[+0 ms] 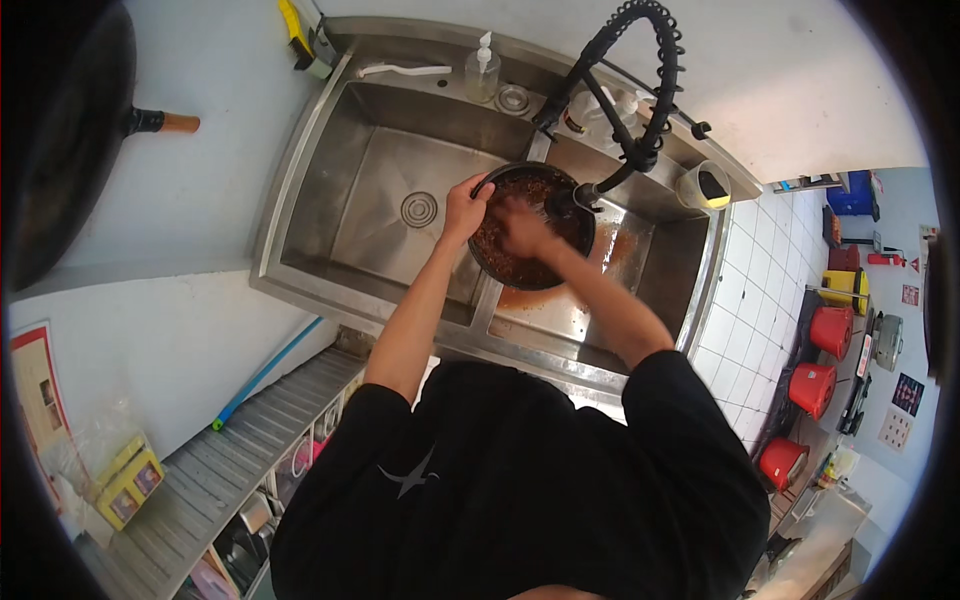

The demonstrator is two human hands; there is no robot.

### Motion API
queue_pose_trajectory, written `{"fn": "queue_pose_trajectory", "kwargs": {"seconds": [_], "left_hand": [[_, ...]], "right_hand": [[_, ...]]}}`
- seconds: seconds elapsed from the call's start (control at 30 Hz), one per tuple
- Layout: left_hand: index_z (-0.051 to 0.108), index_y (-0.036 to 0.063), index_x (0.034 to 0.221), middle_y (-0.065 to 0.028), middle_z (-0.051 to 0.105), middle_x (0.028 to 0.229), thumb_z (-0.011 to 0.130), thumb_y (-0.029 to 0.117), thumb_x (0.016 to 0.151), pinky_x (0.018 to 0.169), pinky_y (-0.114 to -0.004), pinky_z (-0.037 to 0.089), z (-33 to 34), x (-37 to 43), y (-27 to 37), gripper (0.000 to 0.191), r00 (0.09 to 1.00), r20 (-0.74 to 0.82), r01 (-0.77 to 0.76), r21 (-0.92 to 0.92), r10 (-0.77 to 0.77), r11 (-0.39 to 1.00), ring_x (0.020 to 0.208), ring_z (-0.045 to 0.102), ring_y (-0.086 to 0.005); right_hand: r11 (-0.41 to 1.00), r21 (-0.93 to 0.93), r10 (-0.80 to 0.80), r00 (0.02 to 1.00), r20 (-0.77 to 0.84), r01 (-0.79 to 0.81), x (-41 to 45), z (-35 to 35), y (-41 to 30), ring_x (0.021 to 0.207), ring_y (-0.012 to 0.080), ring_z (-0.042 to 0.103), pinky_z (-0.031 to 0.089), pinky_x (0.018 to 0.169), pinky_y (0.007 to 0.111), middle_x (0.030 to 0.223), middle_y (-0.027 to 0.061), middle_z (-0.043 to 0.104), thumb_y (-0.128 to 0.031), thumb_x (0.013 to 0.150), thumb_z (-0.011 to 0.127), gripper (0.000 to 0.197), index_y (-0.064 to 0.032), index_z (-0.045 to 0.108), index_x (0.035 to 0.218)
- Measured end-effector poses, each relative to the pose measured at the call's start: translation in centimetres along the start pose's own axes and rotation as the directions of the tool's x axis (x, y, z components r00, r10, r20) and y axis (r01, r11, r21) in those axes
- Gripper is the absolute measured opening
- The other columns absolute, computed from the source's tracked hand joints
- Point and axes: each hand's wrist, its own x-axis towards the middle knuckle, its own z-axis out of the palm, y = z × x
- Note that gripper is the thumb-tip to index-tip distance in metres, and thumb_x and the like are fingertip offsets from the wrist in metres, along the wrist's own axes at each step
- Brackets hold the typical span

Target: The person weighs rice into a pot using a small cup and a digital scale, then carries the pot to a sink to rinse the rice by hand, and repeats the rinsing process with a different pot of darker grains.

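A round dark pan [517,284] rests over the divider of a two-bowl stainless steel sink [390,176]. Reddish-brown liquid with small bits [517,184] covers its inside. My left hand [466,208] grips the pan's left rim, thumb on top. Inside the pan is my right hand [527,229], blurred by motion; its fingers are too unclear to tell whether they hold anything. The black spray head [574,199] of a spring-coil faucet [667,71] hangs over the pan's right side, just beside my right hand. Brownish liquid has spread on the right bowl's floor [536,319].
Along the sink's back ledge stand a pump bottle [482,69], a drain strainer [513,98], more bottles [589,112] and a plastic tub [703,186]. A white-handled tool [405,70] lies there too. A large wok [71,142] hangs at left. Red buckets [812,390] line the right.
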Motion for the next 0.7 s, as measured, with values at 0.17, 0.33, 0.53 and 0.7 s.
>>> {"fn": "queue_pose_trajectory", "kwargs": {"seconds": [0.17, 0.33, 0.53, 0.7], "left_hand": [[0.064, -0.0004, 0.116, -0.0098, 0.071, 0.104, 0.062, 0.013, 0.092, 0.084, -0.029, 0.048, -0.2, 0.4, -0.5, 0.028, 1.0, -0.014, 0.027, -0.009, -0.027, 1.0, 0.093, 0.063, -0.0156], [0.064, -0.0002, 0.117, -0.0082, 0.07, 0.104, 0.061, 0.017, 0.094, 0.086, -0.028, 0.047, 0.7, -0.2, 0.9, 0.029, 1.0, 0.016, -0.019, 0.028, 0.018, 0.999, 0.093, 0.062, -0.0146], [0.066, -0.0004, 0.114, -0.0106, 0.072, 0.101, 0.062, 0.015, 0.092, 0.082, -0.029, 0.049, 0.3, -1.4, -0.2, 0.027, 0.998, 0.064, 0.013, -0.027, -0.012, 1.0, 0.092, 0.064, -0.0143], [0.065, -0.0008, 0.115, -0.0102, 0.071, 0.101, 0.063, 0.018, 0.093, 0.082, -0.028, 0.049, 0.0, -0.8, -0.8, 0.029, 0.993, 0.111, 0.03, -0.022, -0.027, 0.999, 0.09, 0.064, -0.0138]], "right_hand": [[0.988, 0.08, -0.132, 0.991, 0.009, 0.131, 0.1, 0.0, 0.0, 0.117, 0.0447, 0.044, 0.037, 0.103, 0.051, 0.123, 0.0247, 0.048, -0.011, 0.067, 0.065, 0.059, -0.0018, 0.055, 0.124], [0.998, 0.057, -0.004, 0.998, -0.061, 0.007, -1.3, 1.5, 1.8, 0.119, 0.0447, 0.044, 0.037, 0.104, 0.05, 0.122, 0.0244, 0.05, -0.009, 0.067, 0.064, 0.059, -0.0002, 0.055, 0.125], [0.994, 0.107, 0.023, 0.998, -0.059, -0.017, -0.1, -4.0, -0.4, 0.112, 0.04, 0.051, 0.039, 0.101, 0.05, 0.113, 0.0211, 0.056, -0.009, 0.069, 0.064, 0.043, 0.0017, 0.06, 0.11], [0.979, -0.135, -0.158, 0.986, -0.053, 0.15, 0.8, -5.6, 1.6, 0.104, 0.0361, 0.054, 0.045, 0.084, 0.043, 0.1, 0.0145, 0.058, -0.011, 0.078, 0.06, 0.024, -0.0058, 0.063, 0.101]]}}
